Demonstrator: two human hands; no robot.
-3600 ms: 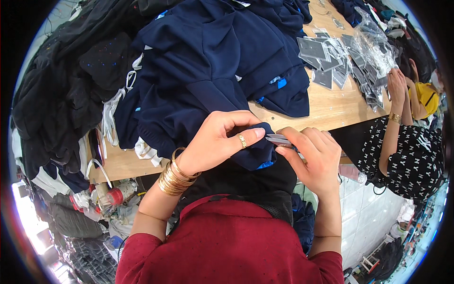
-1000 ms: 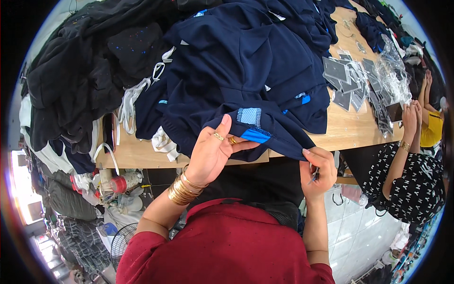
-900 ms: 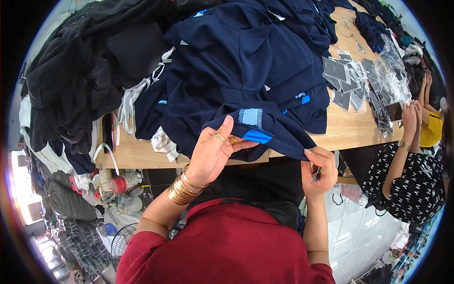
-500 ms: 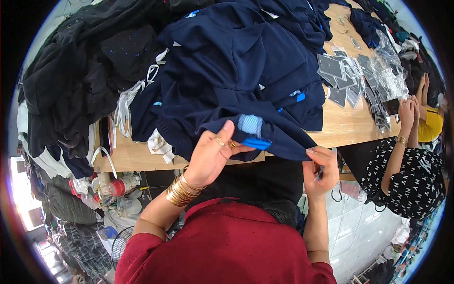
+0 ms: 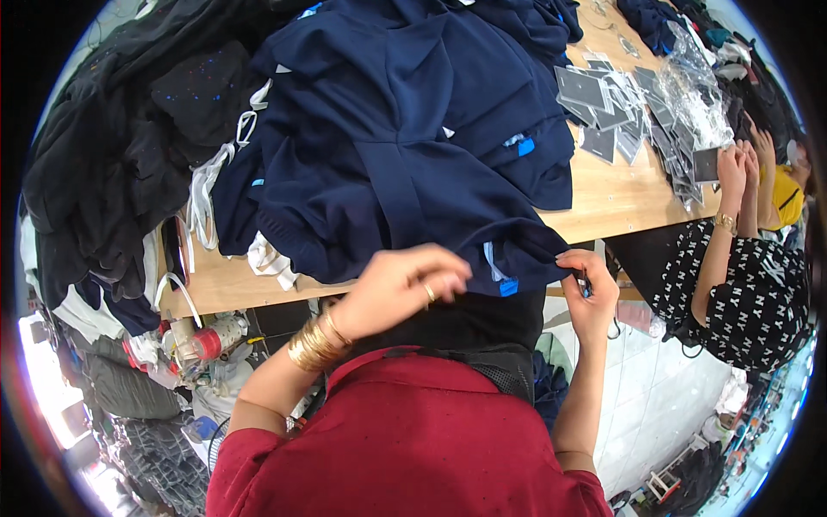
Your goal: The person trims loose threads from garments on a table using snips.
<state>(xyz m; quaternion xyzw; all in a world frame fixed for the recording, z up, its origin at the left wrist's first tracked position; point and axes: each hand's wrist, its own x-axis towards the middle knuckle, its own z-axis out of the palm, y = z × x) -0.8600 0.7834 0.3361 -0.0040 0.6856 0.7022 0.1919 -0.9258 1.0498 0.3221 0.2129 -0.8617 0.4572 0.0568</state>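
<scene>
A navy blue garment (image 5: 345,189) lies spread over the table's near edge. Its near right corner is pinched between the thumb and fingers of my right hand (image 5: 590,284). A small dark thing shows in that palm, too little visible to name. My left hand (image 5: 405,284) is just off the cloth, palm down, with its fingers loosely bent and somewhat blurred; nothing shows in it. Between the hands, a bright blue tab (image 5: 509,286) and a pale blue strip (image 5: 492,261) show on the garment's lower edge.
Black garments (image 5: 95,155) with white cords are heaped at left. On the wooden table (image 5: 603,207), grey card tags (image 5: 594,95) lie by clear plastic (image 5: 689,82). At right, a co-worker's hand (image 5: 732,168) holds a dark card. Red thread spools (image 5: 207,343) stand below left.
My left hand has let go of the garment's edge and drawn back from it. The light blue patch it held up has dropped. My right hand keeps its pinch.
</scene>
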